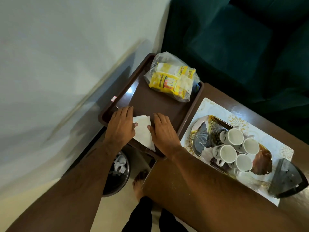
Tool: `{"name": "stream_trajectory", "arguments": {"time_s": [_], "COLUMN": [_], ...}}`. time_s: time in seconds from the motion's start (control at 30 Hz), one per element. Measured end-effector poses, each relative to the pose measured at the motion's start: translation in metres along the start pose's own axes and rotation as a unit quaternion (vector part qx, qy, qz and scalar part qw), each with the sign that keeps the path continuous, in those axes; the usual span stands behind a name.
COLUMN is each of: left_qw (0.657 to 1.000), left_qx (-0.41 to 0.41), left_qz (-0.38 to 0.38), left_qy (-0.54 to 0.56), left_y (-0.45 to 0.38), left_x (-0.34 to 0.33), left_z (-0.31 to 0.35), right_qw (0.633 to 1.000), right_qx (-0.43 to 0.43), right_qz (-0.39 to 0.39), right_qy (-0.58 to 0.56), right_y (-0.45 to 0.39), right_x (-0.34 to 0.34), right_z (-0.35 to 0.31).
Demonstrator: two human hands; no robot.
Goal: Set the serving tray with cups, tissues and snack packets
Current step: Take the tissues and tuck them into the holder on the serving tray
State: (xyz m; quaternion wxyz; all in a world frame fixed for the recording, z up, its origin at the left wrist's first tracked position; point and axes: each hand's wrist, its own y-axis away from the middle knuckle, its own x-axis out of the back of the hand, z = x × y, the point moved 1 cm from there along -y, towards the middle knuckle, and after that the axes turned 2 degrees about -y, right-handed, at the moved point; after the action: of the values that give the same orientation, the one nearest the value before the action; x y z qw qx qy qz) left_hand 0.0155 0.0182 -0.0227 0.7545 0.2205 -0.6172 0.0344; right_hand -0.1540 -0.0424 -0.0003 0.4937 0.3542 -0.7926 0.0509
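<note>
A brown serving tray (155, 101) lies in front of me. A small stack of white tissues (143, 131) rests at its near end. My left hand (122, 124) lies flat on the left side of the tissues, and my right hand (163, 129) presses their right side. At the tray's far end sits a clear plastic bag of yellow snack packets (172, 79). Several white cups (235, 149) stand on a gold and dark patterned platter (205, 131) to the right.
The platter sits on a white and gold mat (210, 106) on a brown table (250, 113). A dark iron-shaped object (287, 178) lies at the mat's near right. A waste bin (117, 173) with crumpled paper stands below, beside my bare foot (138, 183). A green sofa (242, 39) stands behind.
</note>
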Motion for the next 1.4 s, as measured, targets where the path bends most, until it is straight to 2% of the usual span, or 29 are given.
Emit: {"name": "stream_trajectory", "arguments": {"time_s": [0.27, 0.47, 0.67, 0.93, 1.2, 1.4], "left_qw": [0.999, 0.998, 0.998, 0.997, 0.997, 0.999], "left_qx": [-0.008, -0.005, 0.006, -0.019, 0.002, -0.012], "left_qz": [-0.026, -0.041, -0.027, -0.036, -0.071, -0.045], "left_qy": [-0.02, -0.057, -0.054, -0.07, -0.02, -0.011], "left_y": [-0.008, -0.013, -0.013, -0.013, -0.017, -0.018], "left_x": [-0.011, -0.013, -0.014, -0.012, -0.012, -0.012], "left_z": [-0.006, -0.008, -0.007, -0.006, -0.006, -0.004], "right_qw": [0.996, 0.993, 0.985, 0.986, 0.983, 0.973], "right_qx": [-0.071, -0.093, -0.13, -0.117, -0.111, -0.124], "right_qz": [-0.034, -0.029, -0.032, -0.017, -0.021, -0.028], "right_qy": [-0.038, -0.062, -0.106, -0.116, -0.142, -0.193], "right_y": [-0.008, -0.011, -0.014, -0.013, -0.015, -0.014], "right_x": [-0.025, -0.036, -0.038, -0.032, -0.031, -0.032], "right_z": [-0.01, -0.016, -0.018, -0.016, -0.015, -0.011]}}
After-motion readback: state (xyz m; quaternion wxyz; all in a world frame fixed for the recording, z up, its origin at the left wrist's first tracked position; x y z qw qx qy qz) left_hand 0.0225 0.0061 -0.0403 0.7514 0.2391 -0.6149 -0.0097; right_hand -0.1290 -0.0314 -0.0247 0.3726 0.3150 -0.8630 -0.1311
